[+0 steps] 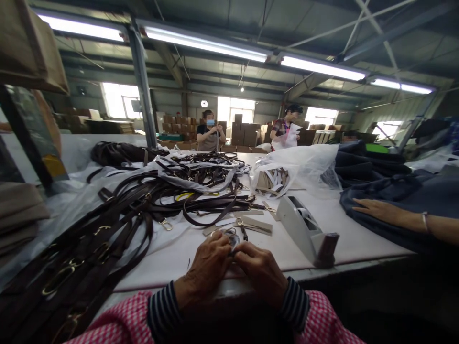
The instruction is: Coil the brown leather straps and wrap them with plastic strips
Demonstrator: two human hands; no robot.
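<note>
Close together at the table's front edge, my left hand (209,260) and my right hand (261,267) are both closed, fingertips nearly meeting. Between them is a small shiny piece (232,235), looking like metal hardware in clear film; its exact kind is partly hidden by my fingers. Just beyond my right hand's fingers lies a short dark strap end (244,233) with a gold-coloured clasp (239,221). Flat beige strips (256,226) rest on the table behind it. To the right of my right hand stands a grey tape dispenser (301,229).
Dark brown straps (132,210) with gold hooks cover the table's left side. A clear plastic bag (272,179) of strips sits behind the dispenser. At the right, another person's hand (380,210) rests on dark blue fabric (423,191). Two people stand beyond the table.
</note>
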